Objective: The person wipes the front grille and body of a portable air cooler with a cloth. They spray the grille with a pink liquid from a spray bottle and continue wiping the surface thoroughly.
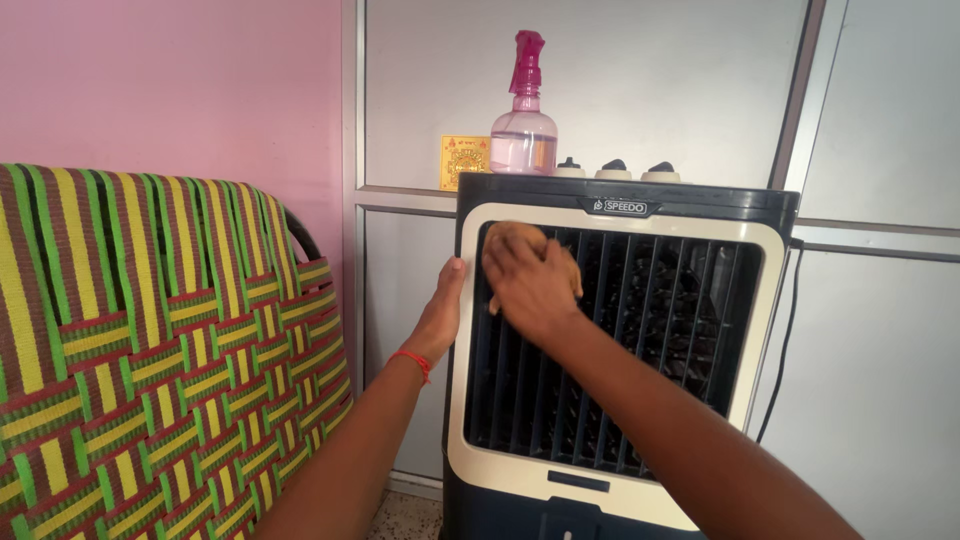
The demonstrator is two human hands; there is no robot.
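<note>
Right hand (530,280) flat, fingers closed over a brown cloth (515,240) at upper-left grille of the air cooler (610,350); left hand (443,310) open, palm braced on cooler's left edge.

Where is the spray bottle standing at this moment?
The spray bottle stands on top of the air cooler, toward its left end, beside a small yellow card and left of three control knobs.
</note>
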